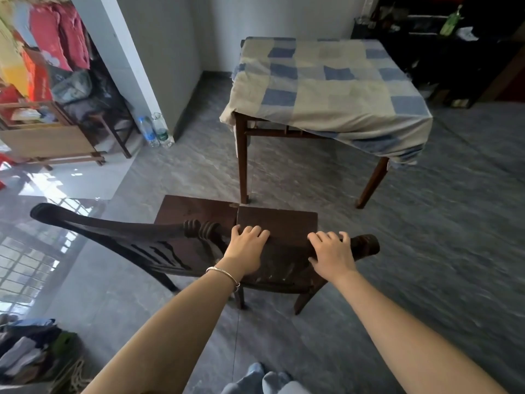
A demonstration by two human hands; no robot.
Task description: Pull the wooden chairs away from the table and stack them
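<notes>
Two dark wooden chairs stand side by side in front of me, backs toward me. The left chair (119,231) has a long curved top rail, and its seat (196,209) points at the table. Both my hands grip the top rail of the right chair (284,223): my left hand (247,247) at the rail's left end, my right hand (332,253) near its carved right end (366,245). The table (326,81), under a blue and beige checked cloth, stands just beyond the chairs. Its near leg (243,172) almost touches the seats' front edges.
Two plastic water bottles (156,132) stand by a white pillar (159,66). A folded wooden table (51,143) and hanging clothes fill the left side. A pile of clothes (31,348) lies at bottom left, and a dark shelf unit (454,46) stands at back right. The floor is grey tile.
</notes>
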